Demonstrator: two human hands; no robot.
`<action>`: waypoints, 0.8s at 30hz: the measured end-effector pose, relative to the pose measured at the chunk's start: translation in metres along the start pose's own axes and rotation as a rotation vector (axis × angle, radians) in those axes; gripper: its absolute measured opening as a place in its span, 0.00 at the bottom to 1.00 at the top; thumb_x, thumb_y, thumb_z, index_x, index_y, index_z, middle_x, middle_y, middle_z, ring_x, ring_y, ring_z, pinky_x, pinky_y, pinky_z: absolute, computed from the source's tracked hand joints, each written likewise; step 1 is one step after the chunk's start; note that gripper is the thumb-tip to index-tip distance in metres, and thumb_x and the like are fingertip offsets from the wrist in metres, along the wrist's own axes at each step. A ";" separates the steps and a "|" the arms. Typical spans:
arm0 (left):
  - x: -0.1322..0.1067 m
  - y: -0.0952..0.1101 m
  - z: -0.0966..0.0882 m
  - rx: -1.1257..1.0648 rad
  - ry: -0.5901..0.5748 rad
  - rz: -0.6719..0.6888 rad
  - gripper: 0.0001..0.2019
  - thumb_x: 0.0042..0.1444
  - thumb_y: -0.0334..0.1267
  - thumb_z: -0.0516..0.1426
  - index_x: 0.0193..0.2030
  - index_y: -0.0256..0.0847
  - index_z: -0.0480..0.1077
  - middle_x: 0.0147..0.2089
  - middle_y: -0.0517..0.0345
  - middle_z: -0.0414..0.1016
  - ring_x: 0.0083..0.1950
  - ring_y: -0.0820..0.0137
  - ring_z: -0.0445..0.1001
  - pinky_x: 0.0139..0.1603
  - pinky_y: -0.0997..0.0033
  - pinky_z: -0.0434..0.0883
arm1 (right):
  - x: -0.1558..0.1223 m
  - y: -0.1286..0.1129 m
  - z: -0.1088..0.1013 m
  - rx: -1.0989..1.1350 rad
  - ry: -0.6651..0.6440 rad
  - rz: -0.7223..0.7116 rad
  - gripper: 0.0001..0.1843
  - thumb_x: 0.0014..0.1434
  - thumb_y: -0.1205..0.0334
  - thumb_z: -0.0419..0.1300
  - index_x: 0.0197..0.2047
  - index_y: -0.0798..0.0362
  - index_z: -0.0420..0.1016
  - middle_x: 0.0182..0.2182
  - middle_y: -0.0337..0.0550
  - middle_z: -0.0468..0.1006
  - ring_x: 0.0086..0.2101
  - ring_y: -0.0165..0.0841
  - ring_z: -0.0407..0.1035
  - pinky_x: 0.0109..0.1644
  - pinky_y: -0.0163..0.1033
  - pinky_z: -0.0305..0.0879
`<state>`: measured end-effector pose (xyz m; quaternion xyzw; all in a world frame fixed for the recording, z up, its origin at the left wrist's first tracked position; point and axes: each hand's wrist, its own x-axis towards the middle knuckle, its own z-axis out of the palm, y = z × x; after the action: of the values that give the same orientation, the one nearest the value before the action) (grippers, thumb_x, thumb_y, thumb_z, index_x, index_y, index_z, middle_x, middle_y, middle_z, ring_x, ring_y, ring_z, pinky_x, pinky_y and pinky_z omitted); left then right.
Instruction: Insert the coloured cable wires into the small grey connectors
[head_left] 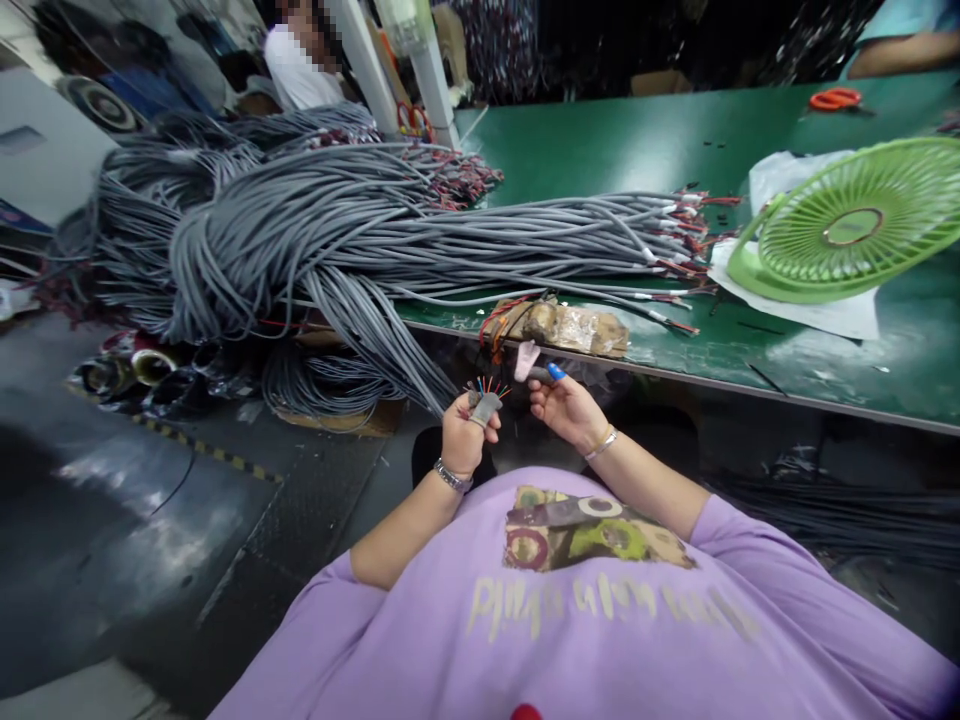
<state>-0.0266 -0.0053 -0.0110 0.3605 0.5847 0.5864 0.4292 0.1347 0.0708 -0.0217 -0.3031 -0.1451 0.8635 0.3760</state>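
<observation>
My left hand (pixel 466 436) is closed around a grey cable (pixel 486 407). Thin coloured wires (pixel 491 386) fan out from the cable's end, above my fingers. To its right, my right hand (pixel 568 408) is curled, with a blue cover (pixel 555 371) on one fingertip. Its fingers pinch at a small dark piece, too unclear to name. A pinkish-white thing (pixel 527 360) shows at those fingertips; whether it is a finger cover or a held piece I cannot tell. Just beyond both hands, a taped wooden block (pixel 577 328) lies at the table edge.
A large bundle of grey cables (pixel 360 225) sprawls over the green table (pixel 600 145), some hanging off its front edge. A green fan (pixel 855 225) stands on the right. Orange-handled scissors (pixel 835 99) lie farther back. Coiled cables (pixel 322 385) sit below left. A person (pixel 300 60) is behind the bundle.
</observation>
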 end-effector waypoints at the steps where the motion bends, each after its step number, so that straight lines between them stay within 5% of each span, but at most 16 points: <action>1: -0.001 -0.001 0.000 0.000 -0.009 0.000 0.15 0.51 0.48 0.62 0.30 0.36 0.70 0.19 0.64 0.70 0.14 0.80 0.63 0.14 0.79 0.57 | -0.001 0.001 -0.001 -0.004 -0.001 -0.005 0.13 0.58 0.52 0.62 0.33 0.53 0.73 0.28 0.38 0.73 0.25 0.25 0.63 0.29 0.32 0.61; 12: -0.009 -0.010 0.002 -0.015 -0.087 -0.004 0.26 0.55 0.61 0.56 0.35 0.35 0.71 0.24 0.57 0.75 0.18 0.76 0.71 0.19 0.77 0.60 | -0.020 0.007 -0.011 -0.064 0.034 -0.090 0.13 0.48 0.55 0.68 0.35 0.53 0.76 0.27 0.37 0.73 0.25 0.25 0.63 0.29 0.32 0.59; 16: -0.015 -0.009 0.005 0.025 -0.036 0.116 0.26 0.59 0.60 0.52 0.41 0.35 0.74 0.33 0.50 0.81 0.37 0.67 0.79 0.40 0.68 0.72 | -0.026 0.010 -0.014 -0.146 0.060 -0.173 0.15 0.45 0.54 0.70 0.34 0.52 0.76 0.27 0.36 0.73 0.25 0.25 0.63 0.29 0.33 0.59; 19: -0.021 -0.005 0.002 0.128 -0.022 0.265 0.23 0.64 0.55 0.49 0.46 0.37 0.74 0.43 0.47 0.81 0.50 0.64 0.77 0.58 0.60 0.67 | -0.027 0.012 -0.014 -0.229 0.096 -0.239 0.15 0.43 0.55 0.71 0.31 0.53 0.75 0.26 0.36 0.73 0.24 0.25 0.62 0.28 0.32 0.59; 24: -0.034 0.003 -0.007 0.215 -0.023 0.455 0.20 0.62 0.53 0.53 0.51 0.42 0.73 0.53 0.47 0.77 0.55 0.60 0.74 0.60 0.54 0.67 | -0.025 0.017 -0.009 -0.368 0.146 -0.368 0.13 0.45 0.54 0.69 0.31 0.54 0.76 0.26 0.39 0.74 0.23 0.25 0.61 0.26 0.32 0.57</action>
<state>-0.0203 -0.0389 -0.0056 0.5331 0.5426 0.5981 0.2521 0.1447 0.0407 -0.0266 -0.3963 -0.3249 0.7156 0.4746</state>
